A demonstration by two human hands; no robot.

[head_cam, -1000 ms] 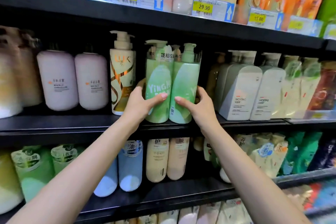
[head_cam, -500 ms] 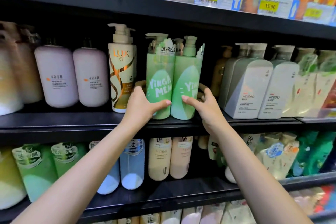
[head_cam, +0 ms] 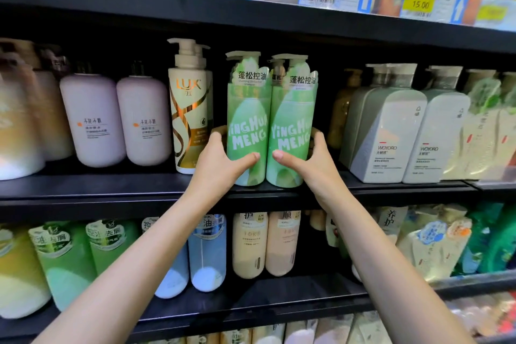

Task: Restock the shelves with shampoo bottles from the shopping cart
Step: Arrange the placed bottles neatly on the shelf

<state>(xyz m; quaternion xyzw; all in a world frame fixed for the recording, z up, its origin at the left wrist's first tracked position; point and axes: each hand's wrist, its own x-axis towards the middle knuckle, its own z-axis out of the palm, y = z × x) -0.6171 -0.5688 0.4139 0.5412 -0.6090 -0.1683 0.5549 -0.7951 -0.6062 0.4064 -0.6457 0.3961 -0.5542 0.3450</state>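
Shampoo bottles: two green ones upright, touching, at middle shelf front | left hand grips left bottle, right hand grips right bottle | risk: uneven push tips a tall pump bottle forward, or knocks gold bottle just left.

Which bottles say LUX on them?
Only the cream-and-gold pump bottle, standing just left of the two green bottles the hands are holding.
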